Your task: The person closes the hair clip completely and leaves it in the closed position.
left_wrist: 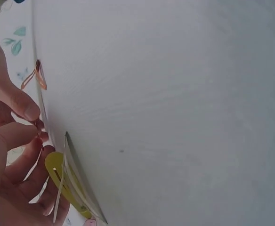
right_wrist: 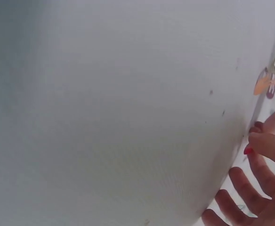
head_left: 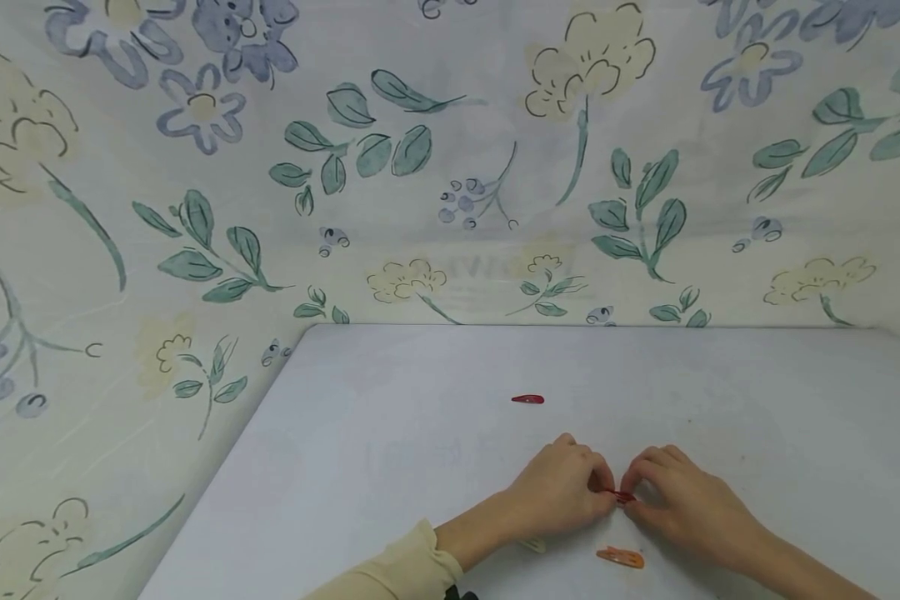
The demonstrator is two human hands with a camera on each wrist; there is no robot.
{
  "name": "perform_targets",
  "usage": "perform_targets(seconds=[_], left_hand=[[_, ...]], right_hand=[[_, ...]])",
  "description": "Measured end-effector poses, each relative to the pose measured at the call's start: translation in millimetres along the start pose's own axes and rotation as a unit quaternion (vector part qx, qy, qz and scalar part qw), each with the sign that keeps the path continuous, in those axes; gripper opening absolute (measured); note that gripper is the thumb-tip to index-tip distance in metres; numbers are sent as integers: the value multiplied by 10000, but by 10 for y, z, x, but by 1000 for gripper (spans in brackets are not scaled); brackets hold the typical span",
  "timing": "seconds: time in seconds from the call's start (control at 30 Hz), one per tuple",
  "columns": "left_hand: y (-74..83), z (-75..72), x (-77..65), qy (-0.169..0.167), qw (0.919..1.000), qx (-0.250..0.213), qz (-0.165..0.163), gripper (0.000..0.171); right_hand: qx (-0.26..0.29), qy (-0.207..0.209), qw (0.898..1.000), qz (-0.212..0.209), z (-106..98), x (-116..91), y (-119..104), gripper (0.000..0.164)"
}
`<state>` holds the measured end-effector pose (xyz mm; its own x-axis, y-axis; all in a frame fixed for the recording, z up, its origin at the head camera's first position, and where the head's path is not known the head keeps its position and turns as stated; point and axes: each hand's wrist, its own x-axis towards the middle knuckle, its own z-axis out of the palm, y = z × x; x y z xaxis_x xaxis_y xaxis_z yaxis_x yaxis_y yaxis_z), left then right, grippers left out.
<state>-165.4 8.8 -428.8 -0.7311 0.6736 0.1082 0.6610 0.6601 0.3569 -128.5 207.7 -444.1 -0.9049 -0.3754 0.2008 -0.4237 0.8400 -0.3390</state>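
Both hands meet over the white table around a small dark-red snap hair clip (head_left: pixel 622 497). My left hand (head_left: pixel 562 487) pinches its left end between thumb and forefinger, and my right hand (head_left: pixel 693 504) pinches the right end. Fingertips cover most of the clip; in the right wrist view a bright red tip (right_wrist: pixel 248 149) shows below the pinching fingers. Just in front of the hands lies an orange hair clip (head_left: pixel 621 557). A yellow hair clip (left_wrist: pixel 62 179) is close to the left hand, mostly hidden by the wrist in the head view.
Farther back on the table (head_left: pixel 390 400) lies another red hair clip (head_left: pixel 528 399). A bit of something pink (left_wrist: pixel 89 222) shows at the bottom of the left wrist view. Flower-printed cloth (head_left: pixel 450 192) rises behind the table and along its left side.
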Motion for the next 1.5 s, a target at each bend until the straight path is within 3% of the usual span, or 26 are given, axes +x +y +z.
perform_targets(seconds=[0.17, 0.33, 0.57, 0.7, 0.93, 1.2, 1.5], left_hand=[[-21, -10, 5, 80, 9991, -405, -119, 5], [-58, -22, 24, 149, 9962, -854, -112, 5], [-109, -48, 33, 96, 9821, -1837, -411, 5], [-147, -56, 23, 222, 9740, -2169, -610, 5], [-208, -144, 0, 699, 9755, -1965, -708, 10], [-301, -266, -29, 1507, 9780, -1361, -486, 8], [-438, -349, -19, 2435, 9623, -1205, -120, 8]], right_hand=[[19, 211, 9997, -88, -20, 35, 4, 27], [193, 85, 9998, 47, -51, 82, -4, 26], [400, -93, 9989, 215, -83, 168, -38, 23], [526, -197, 9973, 476, -64, 234, -74, 20], [954, 312, 9933, 572, -31, 344, -147, 18], [1131, 906, 9883, 481, -33, 493, -265, 16], [1584, 1315, 9780, 348, -37, 694, -319, 15]])
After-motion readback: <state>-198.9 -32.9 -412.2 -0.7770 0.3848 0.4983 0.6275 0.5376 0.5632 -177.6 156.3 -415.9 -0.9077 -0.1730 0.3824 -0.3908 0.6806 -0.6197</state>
